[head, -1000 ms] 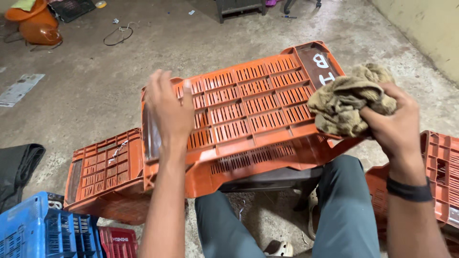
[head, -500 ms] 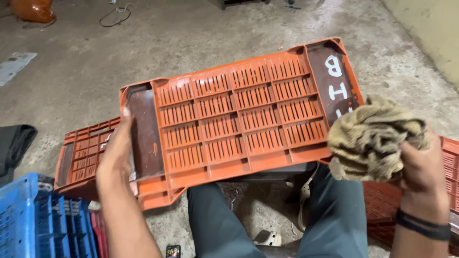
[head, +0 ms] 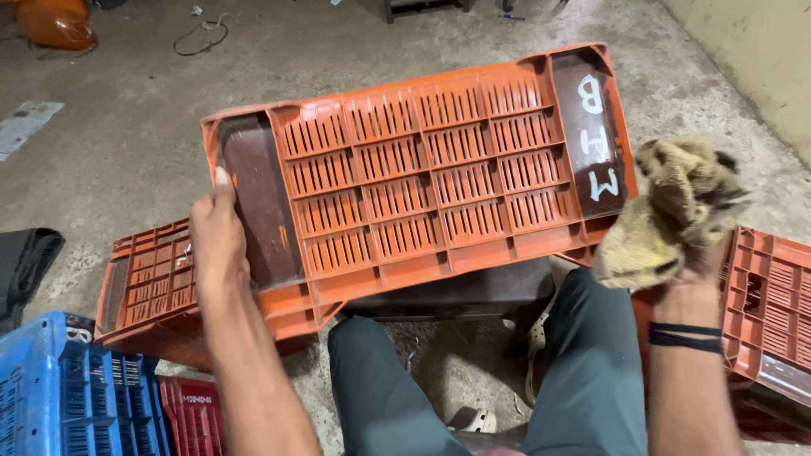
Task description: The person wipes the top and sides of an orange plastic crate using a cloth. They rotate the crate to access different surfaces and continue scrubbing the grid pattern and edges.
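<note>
An orange slotted plastic crate lies tilted across my knees, its side wall facing up, with dark end panels and white hand-painted marks at the right end. My left hand grips its left end, thumb on the dark panel. My right hand is raised just off the crate's right end and is closed around a crumpled tan rag. The rag does not touch the crate.
Another orange crate sits on the floor at my left, a third orange crate at my right. A blue crate and a red crate stand at the lower left. A dark cloth and a cable lie on the concrete floor.
The crate has swung flatter across my knees. My left hand slid down along its left end. My right hand with the rag moved off the crate to the right.
</note>
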